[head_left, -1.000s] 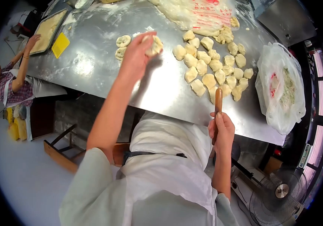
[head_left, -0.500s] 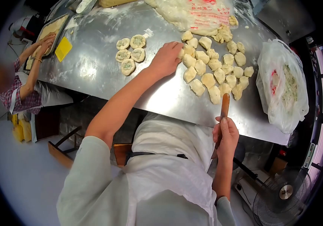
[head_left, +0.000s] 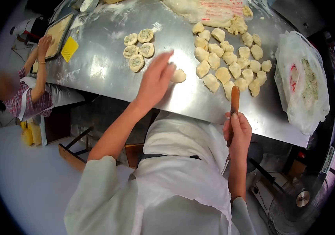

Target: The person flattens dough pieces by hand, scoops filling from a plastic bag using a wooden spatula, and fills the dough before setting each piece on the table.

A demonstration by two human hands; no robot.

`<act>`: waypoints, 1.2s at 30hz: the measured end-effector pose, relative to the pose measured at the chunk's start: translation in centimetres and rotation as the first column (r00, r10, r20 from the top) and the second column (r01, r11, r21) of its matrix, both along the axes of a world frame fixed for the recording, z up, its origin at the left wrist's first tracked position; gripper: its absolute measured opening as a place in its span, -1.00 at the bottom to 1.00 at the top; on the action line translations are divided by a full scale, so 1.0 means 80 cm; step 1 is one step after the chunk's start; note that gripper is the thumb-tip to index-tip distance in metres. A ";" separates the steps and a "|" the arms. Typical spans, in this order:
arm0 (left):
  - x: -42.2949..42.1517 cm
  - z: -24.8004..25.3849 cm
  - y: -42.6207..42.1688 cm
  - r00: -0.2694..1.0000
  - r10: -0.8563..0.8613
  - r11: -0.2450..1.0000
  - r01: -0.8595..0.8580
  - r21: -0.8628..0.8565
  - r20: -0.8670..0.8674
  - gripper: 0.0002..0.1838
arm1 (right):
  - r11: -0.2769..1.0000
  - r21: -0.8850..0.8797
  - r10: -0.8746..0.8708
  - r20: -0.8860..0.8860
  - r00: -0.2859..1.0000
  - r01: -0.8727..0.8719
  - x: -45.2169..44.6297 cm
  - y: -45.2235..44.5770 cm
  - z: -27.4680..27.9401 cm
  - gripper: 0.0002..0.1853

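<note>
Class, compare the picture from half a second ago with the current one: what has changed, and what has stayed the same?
The left hand has moved left and closer to the person, away from the clustered dough pieces. A single dough round now lies apart from them, beside its fingers; contact is unclear. The right hand still grips the brown stick; the five filled rounds stayed put.

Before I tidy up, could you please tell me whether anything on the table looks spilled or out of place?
Mostly no: just white powder, probably flour, scattered in patches on the metal table, a little messy but usual around dough.
</note>
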State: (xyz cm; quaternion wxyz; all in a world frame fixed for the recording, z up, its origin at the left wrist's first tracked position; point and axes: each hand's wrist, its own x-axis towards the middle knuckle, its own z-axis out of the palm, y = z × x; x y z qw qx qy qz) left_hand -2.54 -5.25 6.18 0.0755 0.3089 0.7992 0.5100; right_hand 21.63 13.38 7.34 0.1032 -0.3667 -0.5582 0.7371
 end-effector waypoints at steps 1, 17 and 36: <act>-0.015 0.005 0.005 0.985 -0.007 1.000 0.002 -0.028 -0.173 -0.42 | 1.000 -0.003 0.003 -0.011 1.000 -0.004 -0.005 -0.001 0.000 -0.69; -0.006 -0.102 0.046 0.964 -0.097 0.964 0.030 -0.263 -0.247 -0.40 | 0.981 0.195 0.033 -0.134 0.990 -0.006 0.011 0.049 0.071 -0.76; 0.118 -0.023 0.134 0.070 -0.542 0.828 -0.123 0.547 0.837 -0.68 | -0.027 0.759 -0.489 0.557 0.671 -0.650 0.011 0.473 0.124 -0.83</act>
